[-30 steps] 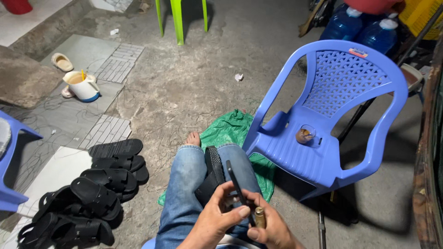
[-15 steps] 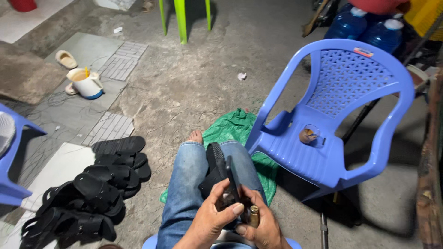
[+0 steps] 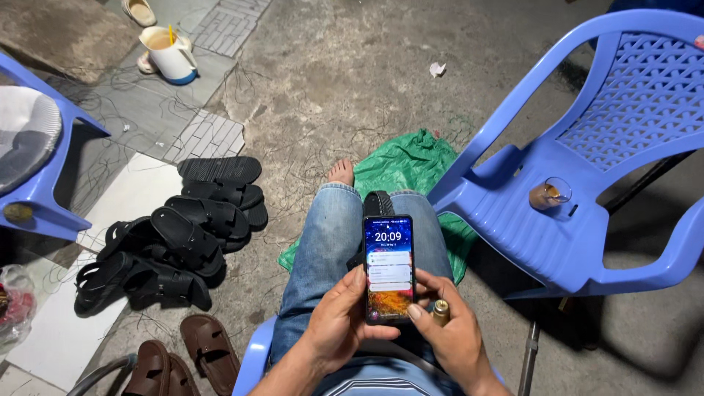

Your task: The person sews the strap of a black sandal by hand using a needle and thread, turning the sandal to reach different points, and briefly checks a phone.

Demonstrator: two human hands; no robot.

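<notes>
Low in the frame's centre, your left hand [image 3: 343, 323] curls around the lit phone [image 3: 389, 268] over your lap; your right hand [image 3: 453, 339] grips its edge and pinches a small brass cylinder [image 3: 440, 311]; black sandals [image 3: 176, 235] lie left.

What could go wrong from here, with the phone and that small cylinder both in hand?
The right hand steadies the smartphone while pinching a small brass-coloured cylinder; either might slip onto the concrete. The left hand grips only the phone's lower edge. A glass of brown drink on the blue plastic chair could tip if bumped.
</notes>
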